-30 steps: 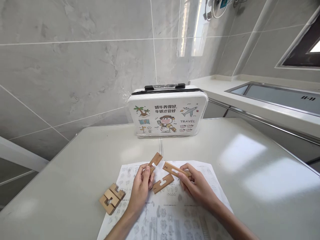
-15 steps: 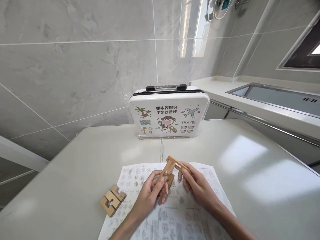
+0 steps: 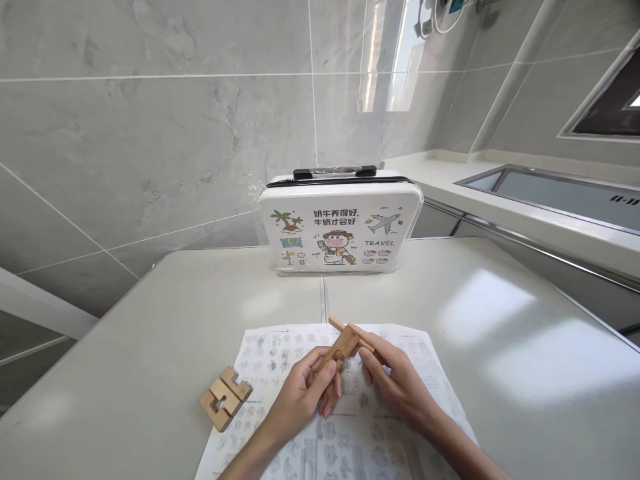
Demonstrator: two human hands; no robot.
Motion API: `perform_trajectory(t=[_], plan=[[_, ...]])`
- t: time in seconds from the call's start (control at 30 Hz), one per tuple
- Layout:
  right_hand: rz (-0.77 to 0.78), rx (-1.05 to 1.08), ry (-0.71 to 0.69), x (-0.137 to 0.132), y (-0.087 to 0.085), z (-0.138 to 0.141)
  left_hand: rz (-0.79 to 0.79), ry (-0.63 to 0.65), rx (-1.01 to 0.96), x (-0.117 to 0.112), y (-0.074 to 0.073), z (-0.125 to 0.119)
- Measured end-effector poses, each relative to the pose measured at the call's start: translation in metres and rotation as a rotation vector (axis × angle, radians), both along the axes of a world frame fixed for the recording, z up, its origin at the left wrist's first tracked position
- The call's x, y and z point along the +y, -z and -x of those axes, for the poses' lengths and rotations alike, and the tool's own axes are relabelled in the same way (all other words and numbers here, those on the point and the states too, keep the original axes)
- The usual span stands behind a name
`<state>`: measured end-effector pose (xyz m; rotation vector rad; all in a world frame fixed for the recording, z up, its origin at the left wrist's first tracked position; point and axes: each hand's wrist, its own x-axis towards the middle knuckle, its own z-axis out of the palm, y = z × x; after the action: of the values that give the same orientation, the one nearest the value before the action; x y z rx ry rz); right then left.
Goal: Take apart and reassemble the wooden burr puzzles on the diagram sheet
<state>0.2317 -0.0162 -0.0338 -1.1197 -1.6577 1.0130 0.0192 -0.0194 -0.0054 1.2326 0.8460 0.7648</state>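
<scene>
Both hands meet over a printed paper sheet [image 3: 345,427] on a pale table [image 3: 165,320]. My left hand [image 3: 305,393] pinches a notched wooden puzzle piece [image 3: 336,352] from below. My right hand [image 3: 390,373] pinches a second wooden piece [image 3: 343,327] that crosses the first, so the two form a small cross just above the sheet. A third wooden piece seen earlier is hidden behind my fingers. A joined stack of wooden pieces [image 3: 225,398] lies on the table to the left of my left hand, half on the sheet's edge.
A white case [image 3: 340,227] with cartoon travel prints and a black handle stands upright at the table's far edge against the tiled wall. A steel sink [image 3: 560,190] sits in the counter at the right.
The hands came together: the two separately held wooden pieces were brought across each other. The piece that lay on the sheet is out of sight.
</scene>
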Motion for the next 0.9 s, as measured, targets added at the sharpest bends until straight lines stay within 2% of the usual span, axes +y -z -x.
perform_trajectory(t=[0.33, 0.63, 0.9], plan=[[0.014, 0.076, 0.045, -0.0007, -0.0031, 0.0004, 0.011, -0.022, 0.002, -0.0018, 0.0022, -0.0003], [-0.136, -0.083, 0.033, -0.0044, -0.0065, -0.0050, 0.017, -0.026, -0.032, -0.0025, 0.0057, -0.0003], [-0.270, -0.220, -0.011, -0.0038, 0.0010, -0.0062, 0.017, -0.086, -0.009, -0.0045, 0.0023, -0.0036]])
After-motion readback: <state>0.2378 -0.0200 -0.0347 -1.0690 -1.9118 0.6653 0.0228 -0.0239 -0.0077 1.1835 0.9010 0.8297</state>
